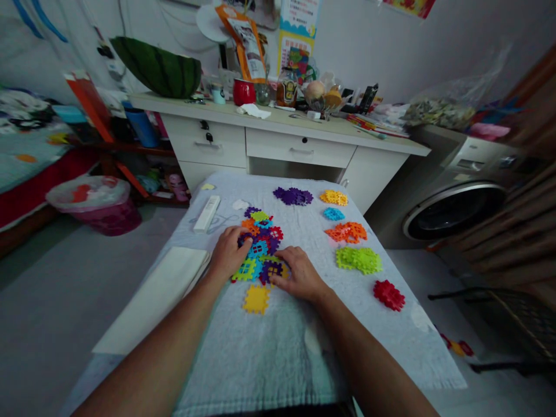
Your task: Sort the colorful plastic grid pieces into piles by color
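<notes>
A mixed pile of interlocking plastic tiles (259, 249) in purple, blue, red, green and orange lies mid-table. My left hand (228, 253) rests at the pile's left edge, thumb apart from the curved fingers. At the right edge, my right hand (299, 273) has thumb and fingers spread beside a purple window tile (271, 270); its fingertips touch the pile. Neither hand visibly lifts a tile. Just below the pile lies a single yellow tile (256, 299).
Sorted tile piles sit along the table's right and far side: purple (293, 196), yellow (333, 197), blue (333, 214), orange (347, 232), green (358, 260) and red (388, 295). A white power strip (207, 214) and a folded cream cloth (156, 298) lie to the left.
</notes>
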Motion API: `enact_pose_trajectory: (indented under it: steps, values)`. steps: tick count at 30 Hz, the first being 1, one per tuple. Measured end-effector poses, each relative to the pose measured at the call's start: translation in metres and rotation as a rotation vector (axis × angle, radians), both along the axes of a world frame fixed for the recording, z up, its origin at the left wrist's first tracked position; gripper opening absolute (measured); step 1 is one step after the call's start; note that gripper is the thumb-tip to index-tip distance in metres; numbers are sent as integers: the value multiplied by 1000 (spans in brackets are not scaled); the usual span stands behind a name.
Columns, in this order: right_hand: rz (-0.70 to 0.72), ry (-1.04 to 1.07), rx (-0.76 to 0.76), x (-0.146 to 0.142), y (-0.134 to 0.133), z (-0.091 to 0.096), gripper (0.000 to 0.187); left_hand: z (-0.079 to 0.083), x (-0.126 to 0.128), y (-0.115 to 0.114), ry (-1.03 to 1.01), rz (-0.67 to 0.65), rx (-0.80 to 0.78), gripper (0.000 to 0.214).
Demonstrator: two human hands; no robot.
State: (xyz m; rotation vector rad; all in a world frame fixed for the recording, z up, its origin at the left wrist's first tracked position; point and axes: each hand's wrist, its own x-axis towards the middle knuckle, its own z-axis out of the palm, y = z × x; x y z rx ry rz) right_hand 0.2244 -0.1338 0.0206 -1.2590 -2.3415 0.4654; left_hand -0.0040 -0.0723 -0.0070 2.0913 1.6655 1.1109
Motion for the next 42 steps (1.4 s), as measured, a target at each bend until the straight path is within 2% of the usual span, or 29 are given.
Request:
enact_pose_trajectory:
  steps: [2, 4, 8, 15, 18, 21, 26, 30, 36, 42]
  values:
    - [31, -19, -10, 1, 0, -2, 66, 1, 1, -1, 9, 26, 3, 28]
    - [37, -44, -18, -1, -1, -2, 70, 1, 2, -1, 35, 63, -3, 29]
    - [3, -14, -27, -7, -4, -1, 58, 3, 4, -2, 100, 105, -23, 34]
    - [-39, 260, -69, 6, 3, 10, 52, 4, 6, -3, 166, 77, -84, 36]
    - [-58, 307, -57, 11, 23, 20, 49, 2, 6, -3, 191, 59, -86, 34]
    - [-165, 263, 15, 12, 60, 24, 47, 1, 5, -3, 206, 58, -97, 34]
    - [-544, 291, 145, 20, 140, 8, 49, 3, 5, -3, 206, 55, -113, 34]
    - [-754, 367, 152, 28, 183, -7, 48, 5, 6, -5, 200, 55, -101, 33]
    - [-907, 373, 124, 32, 208, -21, 52, 9, 8, -7, 186, 72, -122, 32]
    - [-856, 450, 133, 35, 207, -36, 46, 8, 8, -7, 165, 67, -125, 31]
